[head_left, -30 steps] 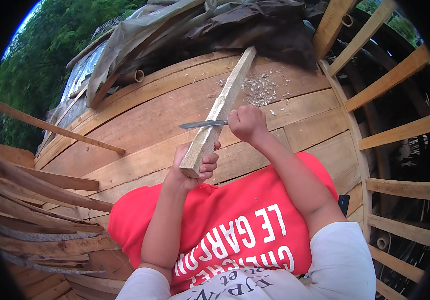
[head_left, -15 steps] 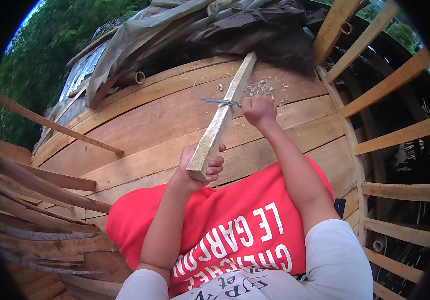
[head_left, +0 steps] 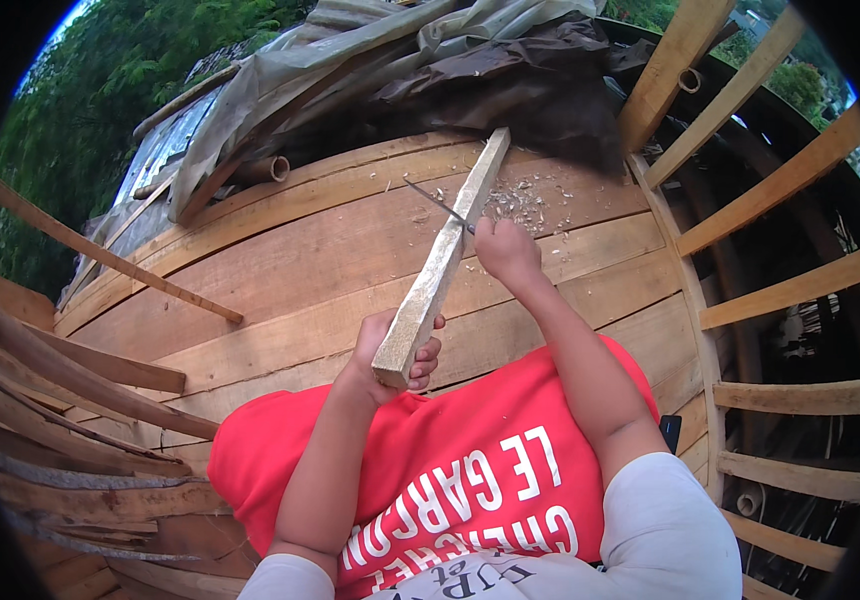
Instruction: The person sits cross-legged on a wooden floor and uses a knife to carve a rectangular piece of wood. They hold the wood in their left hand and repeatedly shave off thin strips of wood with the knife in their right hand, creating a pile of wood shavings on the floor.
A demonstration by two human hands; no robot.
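Note:
A long, squared wooden bar [head_left: 437, 272] slants away from me, its near end raised over my lap and its far end by the dark sheet. My left hand [head_left: 397, 352] is wrapped round the bar near its close end. In my closed right hand [head_left: 506, 250] is the handle of a knife [head_left: 435, 204]. The thin blade lies across the bar a little beyond its middle, tip pointing up and left. Paler, shaved wood shows along the bar's upper face. My fist hides most of the knife's handle.
Wood shavings [head_left: 530, 200] lie scattered on the plank floor [head_left: 320, 275] right of the bar's far part. A red cloth [head_left: 440, 480] covers my lap. Wooden slats [head_left: 800, 280] line the right side, loose planks [head_left: 80, 480] the left. Plastic sheeting [head_left: 510, 75] hangs at the back.
The blade has swung from nearly level to a steep slant, its tip now higher. My right hand has shifted slightly nearer. My left hand keeps its grip on the bar.

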